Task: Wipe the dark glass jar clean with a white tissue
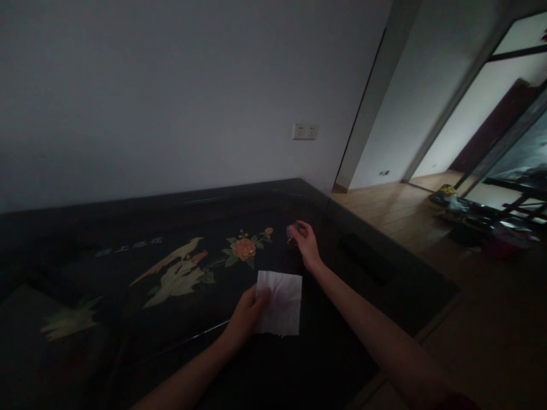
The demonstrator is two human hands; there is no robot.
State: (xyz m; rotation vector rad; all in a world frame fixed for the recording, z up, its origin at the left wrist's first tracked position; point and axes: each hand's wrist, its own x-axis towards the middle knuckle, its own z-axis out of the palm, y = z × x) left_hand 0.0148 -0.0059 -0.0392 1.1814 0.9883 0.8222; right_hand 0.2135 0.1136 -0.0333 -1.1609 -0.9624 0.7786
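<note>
My left hand [250,310] pinches a square white tissue [282,302] by its left side, thumb on top. The sheet is held out flat above the near part of a dark glossy table [273,196]. Farther forward and to the right, my right hand [305,242] is closed around a small, clear, shiny object [293,232] at the tabletop. Its exact kind is too dim and small to make out. Left of that hand, the table shows an inlaid orange flower [243,249] and a pale bird [179,256].
A pale wall with a double power socket [305,132] rises behind the table. A dark flat item [365,256] lies on the table's right part. On the wooden floor [384,208] at the right are piled bags and other items [482,219], near a glass-panelled frame.
</note>
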